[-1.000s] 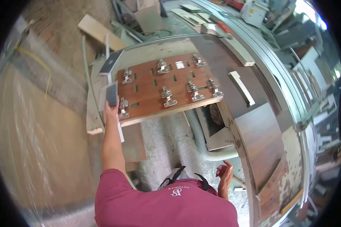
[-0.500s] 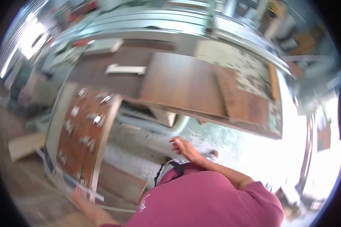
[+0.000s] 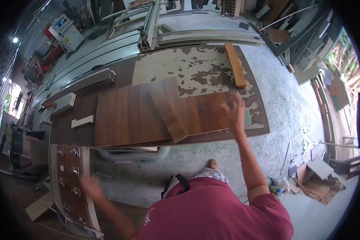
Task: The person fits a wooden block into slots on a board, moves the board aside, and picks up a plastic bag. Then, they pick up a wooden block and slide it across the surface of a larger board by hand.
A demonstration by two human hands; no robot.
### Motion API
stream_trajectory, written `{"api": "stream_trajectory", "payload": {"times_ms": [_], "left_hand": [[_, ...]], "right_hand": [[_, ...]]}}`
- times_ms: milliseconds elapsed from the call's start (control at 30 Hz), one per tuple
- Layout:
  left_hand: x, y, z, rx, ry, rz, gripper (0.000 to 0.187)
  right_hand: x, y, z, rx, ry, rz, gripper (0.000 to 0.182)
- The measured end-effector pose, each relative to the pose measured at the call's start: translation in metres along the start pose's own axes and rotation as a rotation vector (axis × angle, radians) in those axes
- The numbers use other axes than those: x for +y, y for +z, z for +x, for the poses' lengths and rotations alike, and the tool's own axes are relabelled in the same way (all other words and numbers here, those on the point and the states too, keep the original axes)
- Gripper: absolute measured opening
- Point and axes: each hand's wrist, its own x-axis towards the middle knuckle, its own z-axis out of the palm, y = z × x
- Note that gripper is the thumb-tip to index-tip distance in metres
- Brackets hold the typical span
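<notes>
My right hand (image 3: 237,111) is at the right end of a brown wood-grain board (image 3: 206,113), fingers apart and overlapping its edge. Across that board's left part lies a narrow brown strip (image 3: 169,117), slanting over a larger brown panel (image 3: 128,114). These pieces rest on a dark worktable (image 3: 78,127). Smeared by motion, my left hand (image 3: 91,186) is low on the left, beside a reddish-brown panel (image 3: 71,176) carrying several metal hinges. Its fingers are too blurred to make out.
A yellowish wooden bar (image 3: 235,66) lies on the worktable's peeling pale surface at the back right. A white notched piece (image 3: 82,121) sits left of the large panel. Under the table runs a ribbed hose (image 3: 148,155). Scrap boards (image 3: 320,180) are on the floor at right.
The view has swung right. My right hand has gone from beside my waist forward to the board's right end. My left hand has moved up along the hinged panel from its near end.
</notes>
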Motion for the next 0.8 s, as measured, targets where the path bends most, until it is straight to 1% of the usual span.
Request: {"api": "stream_trajectory", "payload": {"times_ms": [33, 67, 100, 133, 167, 200, 233, 267, 300, 333, 400, 433, 500, 567, 633, 667, 733, 767, 800], "left_hand": [[-0.044, 0.053, -0.041, -0.137, -0.007, 0.101, 0.047], [-0.07, 0.103, -0.083, -0.357, -0.06, 0.193, 0.06], [-0.087, 0.169, -0.145, -0.292, -0.12, 0.27, 0.058], [-0.12, 0.198, -0.169, -0.467, -0.053, 0.421, 0.064], [-0.144, 0.229, -0.198, -0.535, 0.002, 0.481, 0.066], [-0.164, 0.254, -0.223, -0.604, 0.053, 0.538, 0.067], [-0.18, 0.269, -0.237, -0.605, 0.044, 0.536, 0.067], [-0.195, 0.281, -0.249, -0.636, 0.225, 0.797, 0.07], [-0.204, 0.293, -0.26, -0.657, 0.414, 1.056, 0.073], [-0.21, 0.3, -0.27, -0.66, 0.415, 1.055, 0.073], [-0.206, 0.307, -0.289, -0.639, 0.631, 1.238, 0.071], [-0.206, 0.306, -0.294, -0.679, 0.637, 1.193, 0.068], [-0.209, 0.292, -0.296, -0.747, 0.669, 1.198, 0.066], [-0.218, 0.307, -0.304, -0.783, 0.684, 1.168, 0.065], [-0.208, 0.31, -0.328, -0.84, 0.731, 1.251, 0.055], [-0.203, 0.315, -0.343, -0.855, 0.731, 1.263, 0.055], [-0.198, 0.339, -0.376, -0.932, 0.633, 1.089, 0.052], [-0.198, 0.349, -0.391, -0.935, 0.65, 1.078, 0.052], [-0.202, 0.357, -0.411, -0.95, 0.587, 1.001, 0.049]], "right_hand": [[0.036, 0.001, 0.026, 0.039, 0.096, -0.055, 0.068], [0.061, 0.005, 0.047, 0.079, 0.196, -0.111, 0.074], [0.072, 0.01, 0.065, 0.072, 0.194, -0.101, 0.074], [0.083, 0.012, 0.082, 0.037, 0.236, -0.119, 0.078], [0.092, 0.011, 0.096, 0.004, 0.276, -0.143, 0.083], [0.099, 0.015, 0.108, 0.004, 0.274, -0.148, 0.083], [0.103, 0.023, 0.116, -0.039, 0.321, -0.216, 0.086], [0.108, 0.03, 0.121, -0.083, 0.368, -0.283, 0.089], [0.115, 0.034, 0.127, -0.134, 0.362, -0.266, 0.092], [0.121, 0.04, 0.131, -0.131, 0.363, -0.267, 0.092], [0.13, 0.05, 0.132, -0.149, 0.332, -0.349, 0.09], [0.133, 0.053, 0.131, -0.127, 0.306, -0.372, 0.088], [0.143, 0.061, 0.122, -0.119, 0.321, -0.404, 0.085], [0.153, 0.065, 0.138, -0.111, 0.288, -0.446, 0.081], [0.16, 0.065, 0.132, -0.114, 0.24, -0.376, 0.073], [0.165, 0.059, 0.128, -0.116, 0.259, -0.378, 0.073], [0.171, 0.037, 0.142, -0.123, 0.25, -0.238, 0.068], [0.177, 0.027, 0.147, -0.079, 0.236, -0.243, 0.062], [0.191, 0.016, 0.156, -0.063, 0.229, -0.241, 0.062]]}}
